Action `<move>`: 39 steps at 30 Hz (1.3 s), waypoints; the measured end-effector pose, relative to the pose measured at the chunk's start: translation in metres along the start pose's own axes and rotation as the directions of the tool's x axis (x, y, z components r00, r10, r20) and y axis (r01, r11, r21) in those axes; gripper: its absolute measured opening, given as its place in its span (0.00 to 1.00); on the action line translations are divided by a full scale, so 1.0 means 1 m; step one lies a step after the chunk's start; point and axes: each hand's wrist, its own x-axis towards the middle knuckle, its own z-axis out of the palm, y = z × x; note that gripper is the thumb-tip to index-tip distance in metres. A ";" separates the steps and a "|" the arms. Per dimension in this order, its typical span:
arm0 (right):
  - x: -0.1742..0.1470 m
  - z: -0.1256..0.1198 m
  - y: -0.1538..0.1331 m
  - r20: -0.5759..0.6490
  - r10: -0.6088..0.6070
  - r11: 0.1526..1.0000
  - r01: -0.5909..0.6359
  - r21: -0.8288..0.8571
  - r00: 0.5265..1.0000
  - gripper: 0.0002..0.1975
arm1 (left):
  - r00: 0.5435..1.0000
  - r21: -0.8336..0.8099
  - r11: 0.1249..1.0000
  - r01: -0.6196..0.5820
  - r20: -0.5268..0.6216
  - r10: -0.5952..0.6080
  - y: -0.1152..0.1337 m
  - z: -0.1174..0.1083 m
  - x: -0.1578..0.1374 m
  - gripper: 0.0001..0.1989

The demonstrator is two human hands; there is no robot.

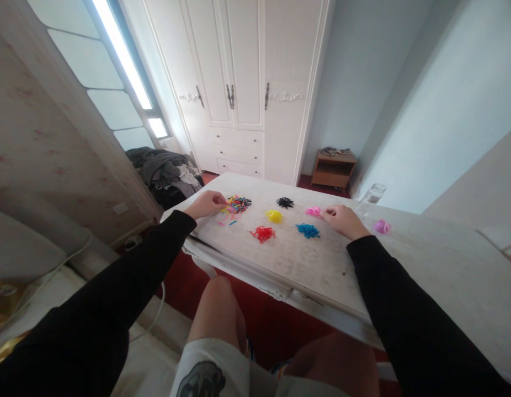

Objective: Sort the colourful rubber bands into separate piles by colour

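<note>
My left hand [206, 204] is at the left edge of a mixed pile of small colourful strips [240, 204], thumb and fingers pinched together. Whatever sits in that pinch is too small to make out. My right hand [344, 220] touches or hovers just right of a pink pile [313, 212], its fingertips also closed, their contents hidden. Between the hands lie a black pile [285, 203], a yellow pile [274, 216], a red pile [263, 234] and a blue pile [308, 230] of similar thin pieces. A few loose strips lie below the mixed pile.
All piles rest on a white table [276, 264]. Right of my right hand are a clear glass jar [372, 196] and a pinkish-purple bundle [382, 226]. A white wardrobe [247, 71] and a small wooden cabinet [333, 168] stand beyond the table; clothes [164, 171] are heaped at left.
</note>
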 end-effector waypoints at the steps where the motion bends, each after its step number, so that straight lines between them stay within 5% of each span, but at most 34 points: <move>1: 0.000 0.000 0.000 0.001 0.001 1.000 -0.001 0.000 1.000 0.17 | 1.000 0.014 1.000 -0.006 0.003 0.006 0.000 0.001 0.000 0.16; 20: -0.001 0.000 -0.002 0.026 -0.008 1.000 0.008 0.010 1.000 0.17 | 1.000 0.118 0.993 -0.024 0.001 0.024 0.016 0.009 0.004 0.21; 39: -0.001 0.001 -0.003 0.042 -0.034 0.999 0.032 0.030 0.999 0.18 | 0.996 0.262 0.962 -0.083 -0.009 0.088 0.021 0.022 0.015 0.09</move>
